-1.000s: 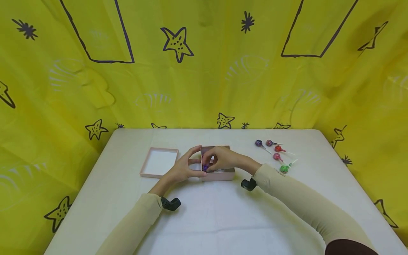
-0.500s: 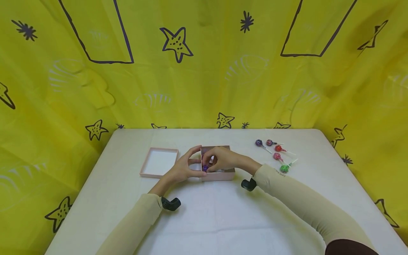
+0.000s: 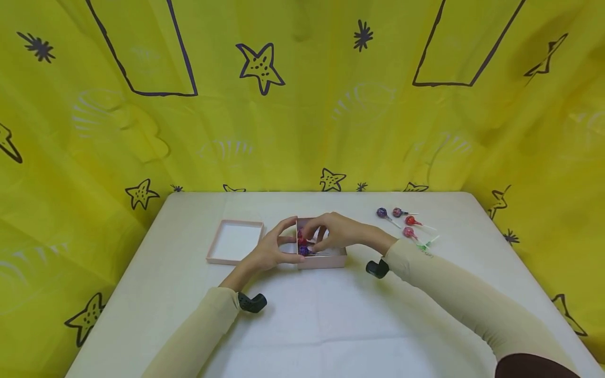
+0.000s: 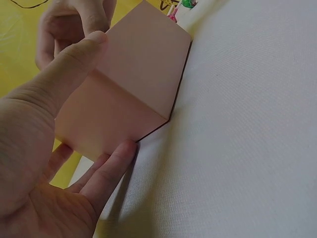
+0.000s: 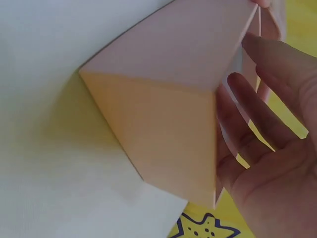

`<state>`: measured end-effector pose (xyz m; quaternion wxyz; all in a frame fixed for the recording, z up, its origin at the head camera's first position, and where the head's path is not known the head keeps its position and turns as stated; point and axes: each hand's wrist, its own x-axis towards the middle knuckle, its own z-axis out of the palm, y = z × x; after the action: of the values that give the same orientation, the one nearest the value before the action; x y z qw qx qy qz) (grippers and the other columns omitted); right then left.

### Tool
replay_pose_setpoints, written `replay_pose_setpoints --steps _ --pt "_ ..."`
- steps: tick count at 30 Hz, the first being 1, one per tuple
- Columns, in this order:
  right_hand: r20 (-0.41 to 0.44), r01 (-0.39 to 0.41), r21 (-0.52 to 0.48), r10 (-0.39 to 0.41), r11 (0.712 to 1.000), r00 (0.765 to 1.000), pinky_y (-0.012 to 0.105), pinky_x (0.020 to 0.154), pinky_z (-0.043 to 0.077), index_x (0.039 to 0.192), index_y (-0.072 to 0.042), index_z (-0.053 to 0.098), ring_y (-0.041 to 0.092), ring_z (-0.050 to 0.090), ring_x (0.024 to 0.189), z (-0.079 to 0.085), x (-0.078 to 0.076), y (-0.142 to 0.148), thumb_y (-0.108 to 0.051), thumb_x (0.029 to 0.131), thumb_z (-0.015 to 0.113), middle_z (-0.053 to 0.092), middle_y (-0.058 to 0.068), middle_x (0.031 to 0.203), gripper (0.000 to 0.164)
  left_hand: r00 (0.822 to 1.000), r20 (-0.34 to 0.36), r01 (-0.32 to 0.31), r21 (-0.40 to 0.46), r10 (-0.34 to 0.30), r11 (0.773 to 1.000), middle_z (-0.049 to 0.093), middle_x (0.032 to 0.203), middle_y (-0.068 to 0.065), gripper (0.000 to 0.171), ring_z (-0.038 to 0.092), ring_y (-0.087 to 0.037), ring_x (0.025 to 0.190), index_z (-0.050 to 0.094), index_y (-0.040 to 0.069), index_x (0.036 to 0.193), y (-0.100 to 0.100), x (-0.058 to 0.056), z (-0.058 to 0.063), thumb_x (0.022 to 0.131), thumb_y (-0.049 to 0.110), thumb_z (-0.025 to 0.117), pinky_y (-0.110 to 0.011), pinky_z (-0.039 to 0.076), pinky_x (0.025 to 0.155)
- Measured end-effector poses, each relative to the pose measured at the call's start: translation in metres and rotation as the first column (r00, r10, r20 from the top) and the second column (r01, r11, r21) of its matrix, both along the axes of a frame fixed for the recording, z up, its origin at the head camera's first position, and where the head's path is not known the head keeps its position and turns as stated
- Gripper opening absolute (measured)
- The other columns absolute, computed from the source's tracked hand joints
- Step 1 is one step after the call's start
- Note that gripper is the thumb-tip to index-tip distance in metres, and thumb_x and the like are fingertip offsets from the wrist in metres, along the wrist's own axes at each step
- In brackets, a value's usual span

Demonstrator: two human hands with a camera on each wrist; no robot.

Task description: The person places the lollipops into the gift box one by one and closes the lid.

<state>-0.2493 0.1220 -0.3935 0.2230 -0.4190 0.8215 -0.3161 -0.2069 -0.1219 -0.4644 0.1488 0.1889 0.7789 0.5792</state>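
A small pink open-topped box (image 3: 323, 262) stands on the table, with a purple-wrapped lollipop (image 3: 304, 251) and a red one (image 3: 301, 240) at its left end. My left hand (image 3: 268, 252) grips that end; in the left wrist view the thumb (image 4: 74, 59) lies along the upper edge and the fingers (image 4: 111, 168) reach the lower part. Over the box's opening is my right hand (image 3: 339, 231), bent with thumb and fingertips apart. The right wrist view shows its loosely curved fingers (image 5: 257, 114) at the rim, nothing between them. The hand hides part of the interior.
A shallow pink lid (image 3: 235, 241) lies inside up, left of the box. To the right are several loose lollipops: purple (image 3: 382, 212), red (image 3: 410, 220), pink (image 3: 409, 232) and a green one (image 3: 427, 244) partly behind the right sleeve. A yellow patterned curtain (image 3: 302, 115) hangs behind the table.
My right hand has lifted slightly and shifted right, its fingers coming away from the purple lollipop, which now shows more fully with the red one. My left hand keeps its place on the box.
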Motion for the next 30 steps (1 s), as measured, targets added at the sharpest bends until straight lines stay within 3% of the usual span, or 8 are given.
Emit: replay_pose_setpoints --steps 8,15,23,30 --pt "-0.078 0.080 0.017 -0.078 0.997 0.994 0.038 0.086 0.058 0.132 -0.011 0.067 0.031 0.068 0.106 0.020 0.006 0.025 -0.012 0.091 0.079 0.069 0.012 0.125 0.043 1.000 0.021 -0.019 -0.004 0.019 1.000 0.026 0.168 -0.006 0.106 0.051 -0.036 0.137 0.024 0.018 0.164 0.001 0.000 0.000 0.080 0.017 0.090 -0.061 0.042 0.110" --pt "-0.154 0.136 0.014 -0.132 0.991 0.979 0.050 0.086 0.058 0.132 -0.016 0.066 0.030 0.067 0.107 0.034 0.014 0.055 -0.016 0.090 0.081 0.071 0.004 0.122 0.045 0.999 0.019 -0.028 -0.008 0.028 1.000 0.026 0.168 -0.005 0.105 0.051 -0.035 0.138 0.026 0.019 0.164 0.002 -0.001 0.000 0.081 0.019 0.090 -0.060 0.043 0.109" --pt "-0.253 0.196 0.015 -0.186 0.981 0.950 0.037 0.082 0.058 0.131 -0.015 0.066 0.019 0.066 0.103 0.043 0.025 0.093 -0.016 0.087 0.084 0.070 -0.001 0.118 0.048 1.000 0.011 -0.024 -0.009 0.024 1.000 0.027 0.167 -0.006 0.107 0.051 -0.035 0.138 0.026 0.018 0.164 0.002 0.001 0.003 0.079 0.015 0.091 -0.057 0.045 0.108" --pt "-0.338 0.234 -0.026 -0.229 0.972 0.913 0.039 0.078 0.059 0.127 -0.013 0.067 0.016 0.066 0.100 0.046 0.033 0.123 -0.013 0.085 0.085 0.070 -0.002 0.116 0.046 1.000 0.011 -0.022 -0.003 0.023 1.000 0.027 0.167 -0.007 0.107 0.051 -0.035 0.137 0.026 0.018 0.164 0.003 0.002 0.004 0.079 0.013 0.091 -0.057 0.045 0.109"
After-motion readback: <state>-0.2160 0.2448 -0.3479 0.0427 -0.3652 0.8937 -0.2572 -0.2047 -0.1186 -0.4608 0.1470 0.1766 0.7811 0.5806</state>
